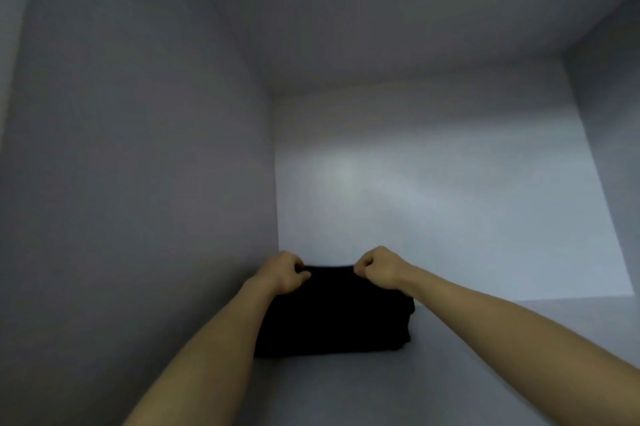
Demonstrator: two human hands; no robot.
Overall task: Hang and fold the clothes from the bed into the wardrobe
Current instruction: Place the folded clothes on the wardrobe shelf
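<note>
A folded black garment [332, 318] lies on the grey wardrobe shelf [450, 373], pushed into the back left corner. My left hand [282, 273] grips its far left edge with curled fingers. My right hand [379, 268] pinches its far right edge the same way. Both forearms reach in from the bottom of the view, and the left one covers the garment's left side.
The wardrobe's left wall [138, 183] stands right beside the garment. The back panel [433, 200] is just behind it. The right wall [616, 148] is farther off, with bare shelf between it and the garment. A shelf underside [381, 10] closes the top.
</note>
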